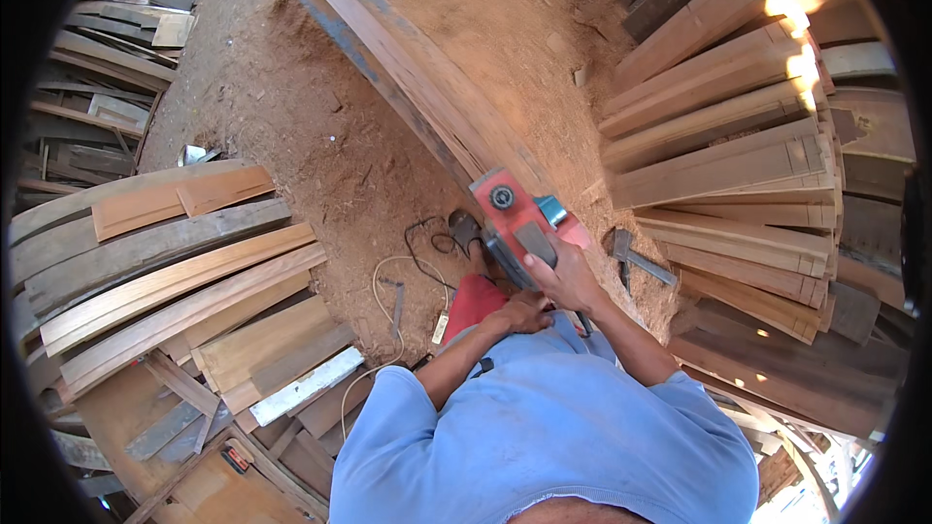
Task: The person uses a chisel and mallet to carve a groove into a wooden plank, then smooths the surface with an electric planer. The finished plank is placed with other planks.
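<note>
A red electric planer (515,218) with a black dial sits at the near end of a long wooden plank (388,63), laid on a darker beam that runs away from me. My right hand (558,281) is wrapped round the planer's handle. My left hand (524,315) is low by my waist, just below the planer, its fingers curled; what they hold, if anything, is hidden. A dark cord (422,257) loops on the ground left of the planer, beside a pale cable.
Stacked boards lie at left (175,291) and right (718,165). A metal tool (649,267) rests on shavings right of the planer. A white power strip (439,328) lies by my left leg. Sawdust covers the ground (291,126).
</note>
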The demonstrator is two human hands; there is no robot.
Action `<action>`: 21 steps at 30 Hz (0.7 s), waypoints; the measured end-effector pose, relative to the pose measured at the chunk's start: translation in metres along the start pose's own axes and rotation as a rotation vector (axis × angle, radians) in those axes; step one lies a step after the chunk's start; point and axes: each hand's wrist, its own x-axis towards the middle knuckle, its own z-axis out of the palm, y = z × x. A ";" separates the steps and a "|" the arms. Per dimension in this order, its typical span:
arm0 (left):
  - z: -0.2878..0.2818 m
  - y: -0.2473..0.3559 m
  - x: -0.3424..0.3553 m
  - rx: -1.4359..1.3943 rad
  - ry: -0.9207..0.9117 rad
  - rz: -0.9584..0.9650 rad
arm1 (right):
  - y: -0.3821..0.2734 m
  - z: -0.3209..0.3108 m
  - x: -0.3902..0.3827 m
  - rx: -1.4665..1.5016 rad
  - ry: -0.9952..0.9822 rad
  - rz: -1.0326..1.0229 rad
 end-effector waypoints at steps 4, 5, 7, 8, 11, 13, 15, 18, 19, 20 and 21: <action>-0.028 0.009 0.017 -0.091 -0.355 0.041 | -0.027 0.014 0.055 -0.016 0.048 -0.069; -0.034 0.008 0.015 -0.124 -0.339 0.000 | -0.033 0.016 0.068 -0.016 0.063 -0.090; -0.040 0.002 0.005 -0.185 -0.308 -0.084 | -0.050 0.019 0.092 -0.004 0.068 -0.123; -0.042 -0.003 0.001 -0.229 -0.258 -0.115 | -0.059 0.020 0.105 0.002 0.070 -0.140; -0.036 -0.033 -0.011 -0.255 -0.066 -0.197 | -0.083 0.024 0.139 0.003 0.059 -0.141; -0.064 -0.034 -0.015 -0.274 -0.053 -0.250 | -0.095 0.027 0.162 -0.003 0.081 -0.143; -0.076 -0.042 -0.021 -0.308 0.055 -0.246 | -0.108 0.032 0.182 0.003 0.094 -0.154; -0.122 -0.038 -0.020 -0.359 -0.010 -0.410 | -0.122 0.035 0.216 0.024 0.104 -0.167; -0.116 -0.056 -0.019 -0.385 0.127 -0.336 | -0.129 0.036 0.226 0.025 0.098 -0.163; -0.098 -0.089 -0.017 -0.412 0.269 -0.263 | -0.137 0.039 0.236 0.023 0.085 -0.163; -0.087 -0.113 -0.012 -0.437 0.407 -0.188 | -0.142 0.043 0.246 0.022 0.091 -0.177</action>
